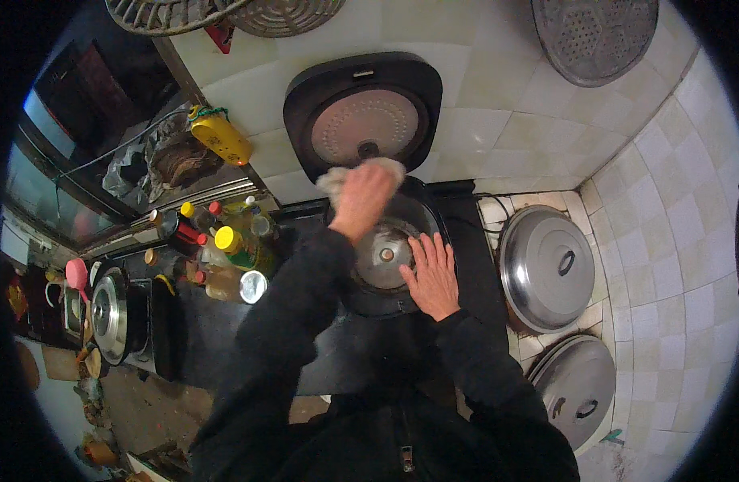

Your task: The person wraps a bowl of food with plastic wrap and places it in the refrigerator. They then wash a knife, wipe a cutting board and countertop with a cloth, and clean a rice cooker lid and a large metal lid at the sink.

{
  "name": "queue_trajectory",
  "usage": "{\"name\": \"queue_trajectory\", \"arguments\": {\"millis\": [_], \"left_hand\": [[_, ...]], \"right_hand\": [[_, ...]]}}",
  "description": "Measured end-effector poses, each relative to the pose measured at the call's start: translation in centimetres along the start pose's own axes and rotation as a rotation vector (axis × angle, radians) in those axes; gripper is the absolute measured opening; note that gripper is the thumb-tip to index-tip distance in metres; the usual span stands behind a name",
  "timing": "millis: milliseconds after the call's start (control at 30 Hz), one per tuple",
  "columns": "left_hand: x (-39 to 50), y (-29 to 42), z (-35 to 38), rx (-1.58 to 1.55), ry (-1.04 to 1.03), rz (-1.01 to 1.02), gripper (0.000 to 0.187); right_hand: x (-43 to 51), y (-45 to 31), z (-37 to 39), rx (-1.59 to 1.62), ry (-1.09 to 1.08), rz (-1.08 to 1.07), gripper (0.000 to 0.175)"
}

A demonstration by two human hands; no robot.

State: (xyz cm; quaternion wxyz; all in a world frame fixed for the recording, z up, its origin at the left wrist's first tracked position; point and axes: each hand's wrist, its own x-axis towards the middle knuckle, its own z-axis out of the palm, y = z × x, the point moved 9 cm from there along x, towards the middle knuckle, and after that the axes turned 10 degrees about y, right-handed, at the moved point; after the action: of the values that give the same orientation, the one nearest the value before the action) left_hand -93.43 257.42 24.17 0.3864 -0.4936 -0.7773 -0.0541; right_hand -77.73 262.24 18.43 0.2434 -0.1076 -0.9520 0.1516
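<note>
A black rice cooker (381, 305) stands before me with its lid (297, 102) raised against the tiled wall. A round metal plate with small bumps (365, 117) lines the lid's inner side. My left hand (363, 199) grips a pale cloth (389, 170) at the lid's lower edge, near the hinge. The hand looks slightly blurred. Inside the cooker's body, the round heating plate (375, 271) with its central sensor (387, 255) is in sight. My right hand (433, 274) rests flat with fingers apart on the cooker's right rim, holding nothing.
Several bottles and jars (237, 247) crowd the black counter (207, 337) at left, beyond which stands a lidded pot (109, 316). Large metal lids (547, 268) cover the tiled stove at right. A yellow bottle (220, 135) hangs by the window. A power cord (496, 205) runs behind.
</note>
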Motion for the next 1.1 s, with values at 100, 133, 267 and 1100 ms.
{"name": "queue_trajectory", "arguments": {"millis": [100, 133, 267, 1100], "left_hand": [[1.0, 3.7, 4.2, -0.027, -0.056, 0.100, 0.026], [1.0, 4.2, 5.6, -0.047, -0.134, 0.088, 0.026], [0.2, 2.7, 7.0, 0.011, -0.327, -0.077, 0.023], [-15.8, -1.9, -7.3, -0.452, -0.849, -0.516, 0.029]], "right_hand": [[-0.1, 0.3, 0.6, -0.035, -0.025, -0.003, 0.056], [-0.1, 0.6, 0.9, -0.045, -0.042, 0.010, 0.056], [0.0, 0.7, 1.5, -0.055, -0.076, -0.018, 0.056], [0.8, 0.2, 1.9, -0.147, 0.079, -0.085, 0.051]]}}
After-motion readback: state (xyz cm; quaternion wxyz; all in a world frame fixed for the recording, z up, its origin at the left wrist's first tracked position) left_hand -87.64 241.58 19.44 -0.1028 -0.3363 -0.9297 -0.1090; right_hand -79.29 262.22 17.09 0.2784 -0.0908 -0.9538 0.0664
